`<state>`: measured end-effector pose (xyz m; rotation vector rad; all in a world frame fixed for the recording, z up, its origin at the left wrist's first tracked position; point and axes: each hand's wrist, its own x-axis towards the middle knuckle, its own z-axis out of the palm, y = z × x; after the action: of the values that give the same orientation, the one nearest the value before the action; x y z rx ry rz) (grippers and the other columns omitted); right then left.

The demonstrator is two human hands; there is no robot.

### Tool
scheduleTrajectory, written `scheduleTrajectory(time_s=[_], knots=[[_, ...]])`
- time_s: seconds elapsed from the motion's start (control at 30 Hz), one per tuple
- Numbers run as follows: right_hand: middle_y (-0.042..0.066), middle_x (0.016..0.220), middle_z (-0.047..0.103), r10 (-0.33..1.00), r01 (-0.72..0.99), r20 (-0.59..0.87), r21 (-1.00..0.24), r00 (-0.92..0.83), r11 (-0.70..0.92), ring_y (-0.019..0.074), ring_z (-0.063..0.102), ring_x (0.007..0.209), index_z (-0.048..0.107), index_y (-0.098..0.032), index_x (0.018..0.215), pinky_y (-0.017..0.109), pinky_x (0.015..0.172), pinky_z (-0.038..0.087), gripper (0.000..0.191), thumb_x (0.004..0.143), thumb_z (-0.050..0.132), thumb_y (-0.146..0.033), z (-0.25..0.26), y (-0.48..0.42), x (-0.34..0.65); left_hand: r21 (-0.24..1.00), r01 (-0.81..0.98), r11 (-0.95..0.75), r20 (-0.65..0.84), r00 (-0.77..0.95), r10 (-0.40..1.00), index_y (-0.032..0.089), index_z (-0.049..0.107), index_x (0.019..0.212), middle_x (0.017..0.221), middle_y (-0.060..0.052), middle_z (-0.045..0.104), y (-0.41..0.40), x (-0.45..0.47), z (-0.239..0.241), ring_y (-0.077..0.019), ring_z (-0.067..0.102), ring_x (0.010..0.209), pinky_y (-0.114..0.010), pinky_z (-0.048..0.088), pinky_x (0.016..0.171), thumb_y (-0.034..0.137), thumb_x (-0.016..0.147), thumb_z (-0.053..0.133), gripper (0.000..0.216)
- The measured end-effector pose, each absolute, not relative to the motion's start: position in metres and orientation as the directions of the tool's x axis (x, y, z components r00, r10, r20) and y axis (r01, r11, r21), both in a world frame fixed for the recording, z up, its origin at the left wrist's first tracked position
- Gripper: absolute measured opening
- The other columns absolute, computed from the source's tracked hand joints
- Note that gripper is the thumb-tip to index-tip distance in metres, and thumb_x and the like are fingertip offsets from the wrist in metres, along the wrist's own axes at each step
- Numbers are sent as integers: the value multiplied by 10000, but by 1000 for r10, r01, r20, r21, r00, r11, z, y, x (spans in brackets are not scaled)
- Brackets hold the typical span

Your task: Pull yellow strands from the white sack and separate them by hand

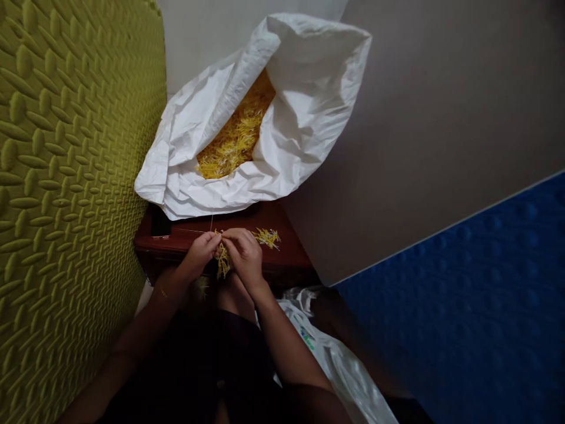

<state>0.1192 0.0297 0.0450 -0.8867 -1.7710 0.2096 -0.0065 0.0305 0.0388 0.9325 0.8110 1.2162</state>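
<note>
Two fingers of the left hand (200, 254) pinch thin thread (189, 231), the right hand (242, 254) clamps yellow petals (223, 262); loose grip can drop them.

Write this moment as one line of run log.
left hand: holds thread | right hand: pinches yellow petals | beyond: white plastic bag on wooden table

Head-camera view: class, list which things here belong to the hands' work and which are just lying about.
In use: left hand and right hand pinching a yellow-white petal strand on a thin thread; white sack of loose petals.

Lying about: dark phone on wooden table; white plastic bag; green foam mat; blue foam mat.
</note>
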Motion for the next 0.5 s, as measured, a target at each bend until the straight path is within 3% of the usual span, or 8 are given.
scheduleTrajectory(time_s=[0.23,0.5], knots=[[39,824,614,631,541,762,-472,-148,696,183,560,810,618,-228,832,348,755,436,97,854,531,-265,47,30,123,910,-408,76,6,194,981,164,478,701,612,36,444,30,-8,44,-58,402,544,-197,327,530,388,680,677,301],[36,819,648,646,500,747,-504,-156,704,175,577,790,620,-218,862,332,736,433,123,871,504,-258,46,29,121,944,-329,-24,57,91,994,149,507,726,612,36,496,31,-7,35,-68,419,551,-202,327,557,326,705,623,212]])
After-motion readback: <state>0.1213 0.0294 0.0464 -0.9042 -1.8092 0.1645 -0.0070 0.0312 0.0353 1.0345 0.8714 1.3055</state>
